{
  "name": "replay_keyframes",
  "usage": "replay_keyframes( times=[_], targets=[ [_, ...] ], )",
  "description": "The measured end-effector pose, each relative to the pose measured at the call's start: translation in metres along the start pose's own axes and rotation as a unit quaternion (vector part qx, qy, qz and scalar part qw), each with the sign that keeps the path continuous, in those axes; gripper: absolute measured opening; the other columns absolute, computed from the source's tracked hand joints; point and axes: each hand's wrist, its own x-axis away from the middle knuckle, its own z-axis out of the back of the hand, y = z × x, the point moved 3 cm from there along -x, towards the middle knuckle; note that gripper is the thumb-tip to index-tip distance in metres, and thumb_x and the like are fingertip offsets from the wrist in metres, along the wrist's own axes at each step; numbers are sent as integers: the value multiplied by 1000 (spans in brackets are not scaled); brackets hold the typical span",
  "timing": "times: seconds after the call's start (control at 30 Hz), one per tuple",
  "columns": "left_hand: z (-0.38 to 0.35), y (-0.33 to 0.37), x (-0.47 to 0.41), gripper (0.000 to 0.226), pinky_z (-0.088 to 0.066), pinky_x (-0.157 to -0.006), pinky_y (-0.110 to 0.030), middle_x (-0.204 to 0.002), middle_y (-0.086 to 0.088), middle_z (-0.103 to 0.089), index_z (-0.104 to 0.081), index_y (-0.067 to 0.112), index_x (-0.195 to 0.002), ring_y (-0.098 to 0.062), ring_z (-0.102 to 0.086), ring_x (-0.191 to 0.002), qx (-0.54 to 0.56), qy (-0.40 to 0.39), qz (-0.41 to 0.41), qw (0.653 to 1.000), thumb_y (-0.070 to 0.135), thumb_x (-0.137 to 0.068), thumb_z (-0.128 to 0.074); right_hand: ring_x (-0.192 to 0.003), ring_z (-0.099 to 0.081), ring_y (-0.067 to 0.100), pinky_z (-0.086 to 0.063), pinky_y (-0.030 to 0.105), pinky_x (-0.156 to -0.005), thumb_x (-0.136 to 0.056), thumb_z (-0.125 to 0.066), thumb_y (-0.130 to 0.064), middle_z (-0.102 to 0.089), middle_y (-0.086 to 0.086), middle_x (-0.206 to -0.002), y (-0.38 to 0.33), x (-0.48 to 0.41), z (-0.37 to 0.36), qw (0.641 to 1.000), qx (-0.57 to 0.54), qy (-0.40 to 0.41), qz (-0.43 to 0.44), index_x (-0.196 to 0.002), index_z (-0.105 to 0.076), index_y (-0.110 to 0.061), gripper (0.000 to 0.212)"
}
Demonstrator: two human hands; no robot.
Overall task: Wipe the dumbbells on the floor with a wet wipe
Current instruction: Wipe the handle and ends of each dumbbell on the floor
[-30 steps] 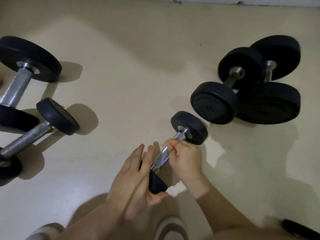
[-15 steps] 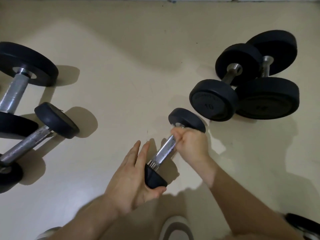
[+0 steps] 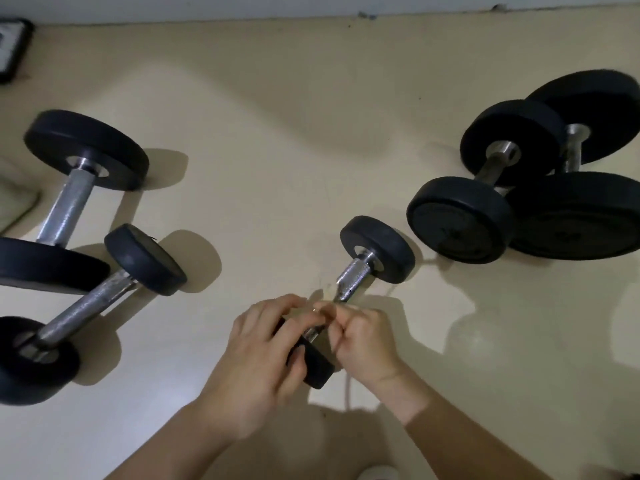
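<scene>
Left hand [image 3: 258, 358] grips the near head of the small dumbbell [image 3: 377, 249]; right hand [image 3: 365, 344] pinches what seems a wipe [image 3: 325, 296] at its handle.

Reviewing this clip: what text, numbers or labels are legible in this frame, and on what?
No text is legible.
Front plate of the mid-size dumbbell: faint raised marks, too blurred to read.
Front plate of the largest dumbbell: faint marks, unreadable.
The black-framed object, top left: nothing legible.
The small dumbbell being wiped: no markings visible.
</scene>
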Motion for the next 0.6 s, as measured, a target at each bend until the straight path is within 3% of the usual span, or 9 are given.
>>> replay_keyframes(
  times=[0.07, 0.17, 0.23, 0.3, 0.4, 0.47, 0.53, 0.6],
  targets=[
    [4, 2, -2, 36, -39, -92, -34, -118, 8, -51, -50, 33, -115, -20, -44, -110, -70, -16, -57, 996, 21, -81, -48, -64, -67, 15, -56, 29, -62, -81, -58, -17, -74, -6, -75, 20, -24, 5, 997, -49, 28, -44, -88, -75, -21, 19],
    [5, -2, -5, 38, -41, -94, -32, -111, 7, -54, -53, 33, -114, -23, -46, -107, -144, -91, -82, 982, 41, -77, -54, -74, -67, 13, -56, 32, -79, -90, -59, -24, -72, -12, -80, 32, -44, 9, 986, -123, 4, -108, -104, -74, -20, 21],
    [3, -9, -11, 47, -45, -86, -32, -106, 6, -57, -55, 36, -111, -23, -50, -100, -225, -131, -92, 961, 49, -66, -61, -66, -57, 6, -53, 24, -76, -92, -58, -24, -57, -25, -63, 30, -44, 10, 987, -121, -31, -102, -123, -63, -25, 31],
    [3, -15, -18, 45, -49, -68, -29, -96, 7, -61, -59, 36, -101, -22, -56, -89, -246, -131, -103, 955, 45, -59, -72, -60, -47, 2, -48, 23, -67, -92, -60, -23, -45, -26, -55, 32, -47, 13, 991, -96, -16, -95, -125, -61, -26, 33],
    [9, -22, -23, 38, -49, -54, -25, -92, 12, -62, -57, 39, -102, -18, -60, -83, -199, -131, -117, 964, 53, -67, -59, -62, -51, -4, -48, 18, -66, -87, -67, -21, -64, -18, -67, 34, -51, 13, 990, -102, 53, -76, -100, -74, -19, 15],
    [8, -23, -23, 42, -53, -58, -28, -96, 15, -63, -56, 42, -108, -14, -60, -86, -130, -126, -81, 980, 61, -71, -51, -66, -60, -4, -51, 20, -70, -84, -70, -19, -72, -11, -80, 34, -53, 5, 979, -172, 62, -93, -93, -76, -17, 11],
    [0, -18, -19, 48, -53, -66, -29, -96, 16, -63, -57, 42, -111, -8, -60, -87, -15, -107, -17, 994, 65, -69, -59, -66, -63, 1, -52, 22, -70, -82, -73, -15, -71, -15, -75, 32, -45, 1, 958, -243, 37, -148, -87, -77, -18, 7],
    [-10, -8, -14, 50, -50, -71, -23, -94, 17, -63, -59, 44, -111, -2, -60, -83, 128, -77, 64, 987, 60, -64, -71, -59, -59, -3, -48, 18, -66, -80, -74, -9, -66, -19, -61, 27, -29, 0, 937, -289, -38, -193, -81, -77, -21, 12]
  ],
)
